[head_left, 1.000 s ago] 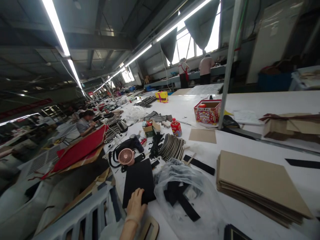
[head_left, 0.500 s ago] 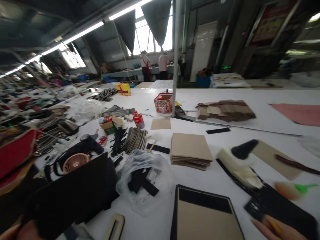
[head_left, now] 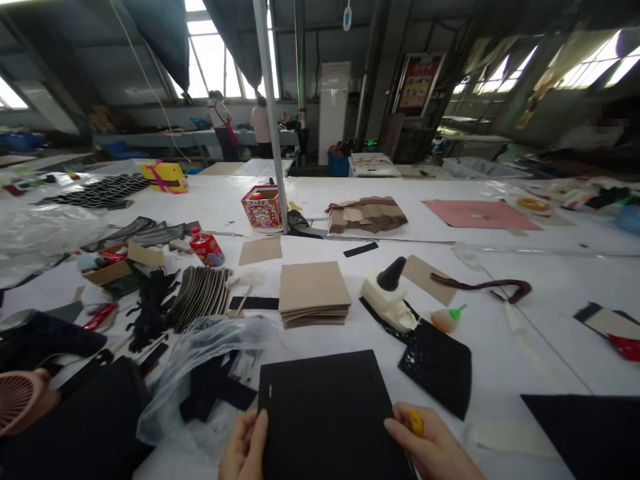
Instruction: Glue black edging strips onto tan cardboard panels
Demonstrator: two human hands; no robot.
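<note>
A black rectangular sheet (head_left: 327,413) lies on the white table (head_left: 500,333) right in front of me. My left hand (head_left: 245,447) grips its left edge, thumb on top. At the sheet's right edge rests my right hand (head_left: 433,447), closed on a small yellow tool (head_left: 416,423) while its fingers touch the sheet. A clear plastic bag (head_left: 200,360) with black strips inside lies just left of the sheet. Behind it sits a stack of brown cardboard sheets (head_left: 313,293).
A white glue bottle with a black cap (head_left: 387,300) stands on a black mat (head_left: 440,363). A pink fan (head_left: 17,400), fanned black pieces (head_left: 200,293) and a red bottle (head_left: 205,247) lie left. A metal pole (head_left: 273,127) rises behind. Two people (head_left: 240,130) work far off.
My view has swung right across the table. My left hand has carried the black sheet from the left pile and laid it in front of me; my right hand has come onto its right edge.
</note>
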